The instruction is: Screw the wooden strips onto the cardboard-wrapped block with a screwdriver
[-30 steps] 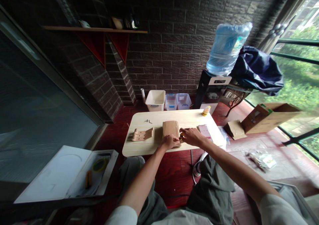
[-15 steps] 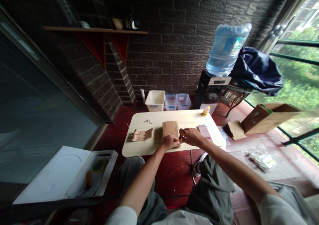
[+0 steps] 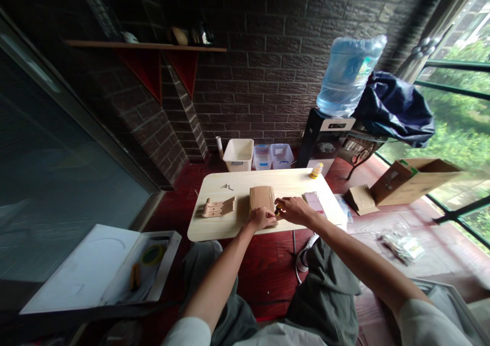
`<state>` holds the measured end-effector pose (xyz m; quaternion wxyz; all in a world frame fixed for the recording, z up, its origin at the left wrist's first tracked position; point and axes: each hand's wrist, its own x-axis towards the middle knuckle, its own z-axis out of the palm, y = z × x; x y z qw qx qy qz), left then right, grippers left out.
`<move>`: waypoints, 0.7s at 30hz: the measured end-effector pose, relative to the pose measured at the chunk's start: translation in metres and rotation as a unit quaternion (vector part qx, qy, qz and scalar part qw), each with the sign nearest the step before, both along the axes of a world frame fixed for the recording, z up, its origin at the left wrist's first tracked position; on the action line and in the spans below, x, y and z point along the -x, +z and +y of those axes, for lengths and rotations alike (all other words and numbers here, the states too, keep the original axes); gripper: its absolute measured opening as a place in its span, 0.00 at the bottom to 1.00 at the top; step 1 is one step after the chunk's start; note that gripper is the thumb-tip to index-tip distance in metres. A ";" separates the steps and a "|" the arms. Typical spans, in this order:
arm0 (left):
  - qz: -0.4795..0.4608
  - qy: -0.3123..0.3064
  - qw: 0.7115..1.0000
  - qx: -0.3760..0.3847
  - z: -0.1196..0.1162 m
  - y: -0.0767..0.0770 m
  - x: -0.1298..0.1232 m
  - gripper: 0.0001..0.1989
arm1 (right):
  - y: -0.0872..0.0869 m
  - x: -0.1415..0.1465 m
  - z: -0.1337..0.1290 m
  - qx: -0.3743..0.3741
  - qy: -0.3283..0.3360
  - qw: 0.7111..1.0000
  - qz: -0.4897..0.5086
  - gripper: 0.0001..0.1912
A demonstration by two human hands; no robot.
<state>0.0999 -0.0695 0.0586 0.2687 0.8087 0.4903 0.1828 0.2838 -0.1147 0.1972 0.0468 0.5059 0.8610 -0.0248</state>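
Note:
A brown wooden block-like piece [image 3: 262, 198] lies at the middle of the pale table [image 3: 218, 229]. My left hand [image 3: 262, 217] is closed at its near edge, the fingertips pinching something too small to make out. Just to the right, my right hand [image 3: 293, 209] is wrapped round a small black-and-yellow tool [image 3: 278, 209], held against the piece's right side near my left fingertips. On the left of the table stands a wooden part with holes and raised ends [image 3: 219, 207]. Behind it are several small screws [image 3: 227, 187].
A small yellow-based bottle [image 3: 316, 170] stands at the table's back right, with a paper sheet [image 3: 314, 203] nearer. Beyond the table are a white basket [image 3: 238, 154] and clear bins [image 3: 281, 156]. An open white case [image 3: 163, 272] is at the lower left, a cardboard box [image 3: 401, 185] at the right.

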 end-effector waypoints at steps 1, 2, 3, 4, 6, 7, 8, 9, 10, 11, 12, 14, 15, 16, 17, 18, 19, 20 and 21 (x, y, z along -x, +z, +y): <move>0.002 0.002 1.000 0.001 0.000 0.000 0.000 0.09 | 0.000 0.000 0.000 0.001 0.000 1.000 -0.001 0.14; 0.003 0.003 1.000 0.002 0.000 0.001 -0.001 0.09 | 0.000 0.000 0.000 0.003 -0.003 1.000 -0.003 0.14; 0.005 0.004 1.000 0.004 -0.001 0.002 -0.001 0.09 | 0.000 0.000 0.000 0.006 -0.008 1.000 -0.006 0.15; 0.006 0.005 1.000 0.005 -0.001 0.002 -0.001 0.09 | 0.000 0.001 0.000 0.008 -0.014 1.000 -0.008 0.15; 0.007 0.005 1.000 0.007 -0.001 0.003 -0.001 0.09 | -0.001 0.001 0.000 0.011 -0.022 1.000 -0.011 0.16; 0.006 0.005 1.000 0.007 -0.001 0.003 -0.001 0.09 | 0.000 0.002 0.000 0.012 -0.022 1.000 -0.012 0.16; 0.005 0.004 1.000 0.006 -0.002 0.004 0.000 0.09 | 0.000 0.002 0.000 0.014 -0.018 1.000 -0.011 0.16; 0.003 0.003 1.000 0.005 -0.002 0.004 0.000 0.09 | 0.000 0.002 0.000 0.015 -0.014 1.000 -0.010 0.15; 0.002 0.002 1.000 0.004 -0.002 0.004 0.000 0.09 | 0.001 0.001 0.000 0.016 -0.010 1.000 -0.009 0.15; 0.000 0.001 1.000 0.004 -0.001 0.004 0.000 0.09 | 0.001 0.001 0.000 0.018 -0.008 1.000 -0.010 0.14; 0.000 0.001 1.000 0.005 -0.001 0.004 0.000 0.09 | 0.002 0.001 0.000 0.019 -0.008 1.000 -0.010 0.14; 0.001 0.002 1.000 0.009 -0.001 0.004 0.000 0.09 | 0.002 0.001 -0.001 0.018 -0.015 1.000 -0.013 0.14; 0.001 0.003 1.000 0.011 -0.001 0.004 0.000 0.09 | 0.002 0.001 -0.001 0.017 -0.021 1.000 -0.015 0.14; 0.002 0.004 1.000 0.013 -0.001 0.004 -0.001 0.09 | 0.002 0.001 -0.002 0.016 -0.026 0.999 -0.016 0.15; 0.002 0.005 1.000 0.014 -0.001 0.004 -0.001 0.10 | 0.002 0.001 -0.002 0.015 -0.028 0.999 -0.016 0.15; 0.002 0.006 1.000 0.015 -0.001 0.004 -0.001 0.10 | 0.002 0.001 -0.002 0.015 -0.027 0.999 -0.015 0.15; 0.002 0.006 1.000 0.015 -0.001 0.004 -0.001 0.10 | 0.002 0.001 -0.002 0.014 -0.024 1.000 -0.012 0.15; 0.001 0.006 1.000 0.014 -0.001 0.004 -0.001 0.10 | 0.002 0.001 -0.002 0.012 -0.020 1.000 -0.006 0.15; 0.001 0.005 1.000 0.011 -0.002 0.004 -0.001 0.09 | 0.002 0.000 -0.002 0.010 -0.015 1.000 0.001 0.15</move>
